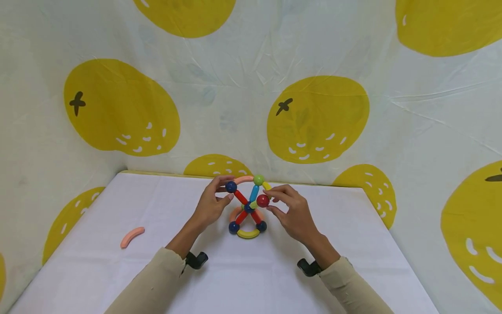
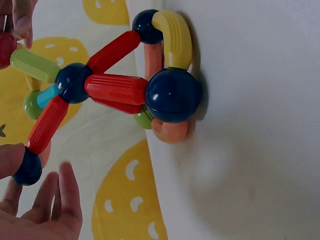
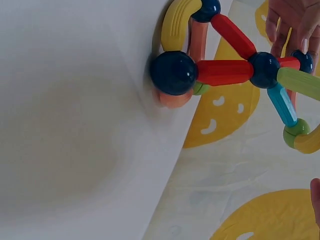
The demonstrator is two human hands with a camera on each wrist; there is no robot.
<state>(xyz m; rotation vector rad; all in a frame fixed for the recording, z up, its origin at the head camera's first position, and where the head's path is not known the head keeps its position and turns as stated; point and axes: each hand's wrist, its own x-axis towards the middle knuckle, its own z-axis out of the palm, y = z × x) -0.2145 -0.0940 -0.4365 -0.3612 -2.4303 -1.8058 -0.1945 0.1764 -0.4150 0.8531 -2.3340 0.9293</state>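
Note:
A model of coloured rods and balls stands on the white table, its base a ring of curved rods, including a yellow curved rod [image 1: 248, 234], and dark blue balls. Red rods [image 2: 116, 89] meet at a central dark blue ball [image 2: 74, 83]. My left hand [image 1: 211, 202] pinches the upper-left dark blue ball [image 1: 231, 186] between thumb and fingers. On the other side, my right hand [image 1: 291, 210] grips a red ball [image 1: 263, 200] at the end of a light green rod [image 2: 34, 65]. Behind, a light green ball [image 1: 258, 180] tops a light blue rod [image 1: 254, 192].
A loose pink curved rod [image 1: 132, 237] lies on the white tabletop [image 1: 251, 279], left of the model. Close behind the table's back edge hangs a pale cloth [image 1: 235, 109] printed with large yellow fruit.

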